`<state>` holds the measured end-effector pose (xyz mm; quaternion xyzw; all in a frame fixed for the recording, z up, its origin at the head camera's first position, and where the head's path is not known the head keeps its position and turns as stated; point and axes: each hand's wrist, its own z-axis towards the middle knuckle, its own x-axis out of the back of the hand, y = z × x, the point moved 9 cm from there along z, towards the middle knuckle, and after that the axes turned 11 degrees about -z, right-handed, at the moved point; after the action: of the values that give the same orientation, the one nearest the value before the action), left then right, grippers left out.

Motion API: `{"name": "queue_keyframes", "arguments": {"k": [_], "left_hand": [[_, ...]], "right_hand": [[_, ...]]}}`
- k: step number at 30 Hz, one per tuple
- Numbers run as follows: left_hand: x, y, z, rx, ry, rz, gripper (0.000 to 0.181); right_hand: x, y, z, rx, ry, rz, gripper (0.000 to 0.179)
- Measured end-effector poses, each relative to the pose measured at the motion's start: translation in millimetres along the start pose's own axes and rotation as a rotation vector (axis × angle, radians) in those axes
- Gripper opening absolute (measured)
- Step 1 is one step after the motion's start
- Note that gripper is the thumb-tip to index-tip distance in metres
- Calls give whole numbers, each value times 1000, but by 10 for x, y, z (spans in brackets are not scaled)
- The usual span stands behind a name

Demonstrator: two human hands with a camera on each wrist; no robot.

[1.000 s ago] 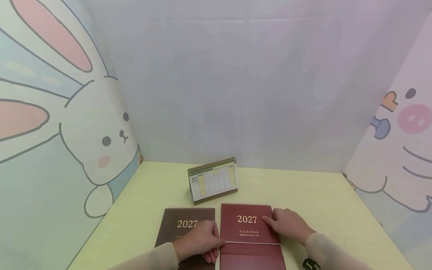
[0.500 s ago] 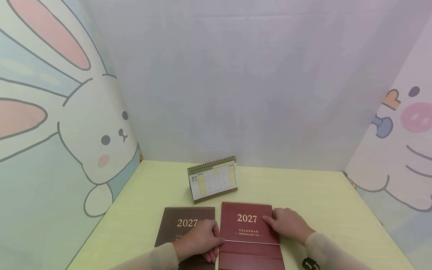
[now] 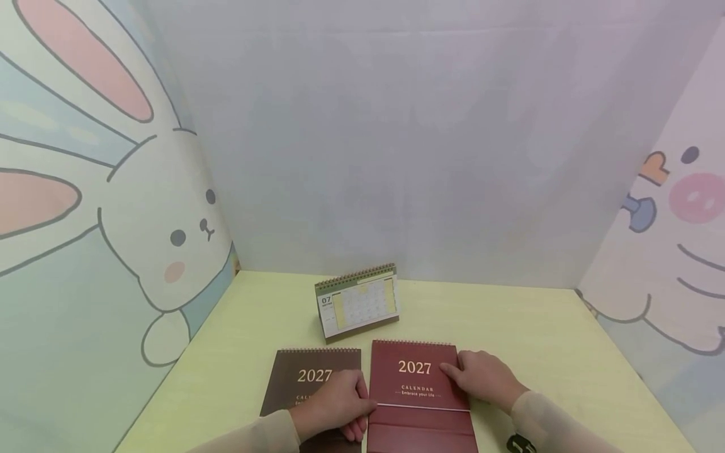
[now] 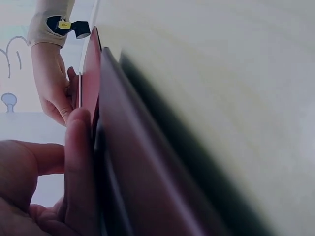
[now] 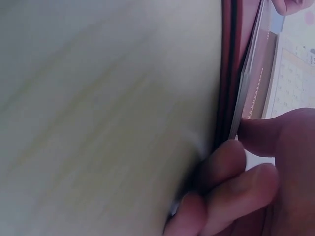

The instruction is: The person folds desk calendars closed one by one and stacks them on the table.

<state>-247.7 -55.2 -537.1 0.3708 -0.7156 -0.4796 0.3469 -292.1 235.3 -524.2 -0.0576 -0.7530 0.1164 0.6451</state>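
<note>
While right hand pinches red calendar, brown calendar alongside

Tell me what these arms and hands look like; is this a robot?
No, a person: the left hand and right hand are bare, without gloves. Both arms wear long, plain cream sleeves reaching the wrists. Near the right wrist sits a small, blocky black device with a yellow label; any lettering is too small to read.
</note>
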Motion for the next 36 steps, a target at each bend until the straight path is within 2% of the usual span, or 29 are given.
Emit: {"name": "queue_keyframes", "arguments": {"k": [3, 6, 10, 13, 18, 21, 23, 28, 31, 36], "left_hand": [[10, 20, -17, -17, 8, 15, 26], [62, 89, -39, -64, 43, 87, 30], [194, 300, -60, -214, 137, 256, 28], [261, 491, -75, -339, 185, 376, 21], [235, 735, -114, -497, 172, 535, 12], [171, 839, -148, -589, 153, 640, 24], [133, 861, -150, -609, 136, 696, 38], [62, 811, -86, -564, 84, 799, 64], [12, 791, -64, -571, 62, 868, 73], [-47, 766, -40, -593, 31, 929, 85]], "right_hand": [[14, 41, -11, -21, 19, 10, 51], [87, 88, -52, -41, 72, 26, 50], [260, 106, -131, -40, 164, 42, 40], [395, 65, -193, -6, 240, 29, 34], [554, -62, -324, 95, 382, -22, 37], [631, -153, -404, 176, 462, -31, 48], [669, -220, -442, 234, 500, -39, 55], [686, -362, -499, 325, 502, -76, 71], [654, -420, -526, 353, 475, -103, 79], [591, -521, -600, 412, 467, -157, 89]]}}
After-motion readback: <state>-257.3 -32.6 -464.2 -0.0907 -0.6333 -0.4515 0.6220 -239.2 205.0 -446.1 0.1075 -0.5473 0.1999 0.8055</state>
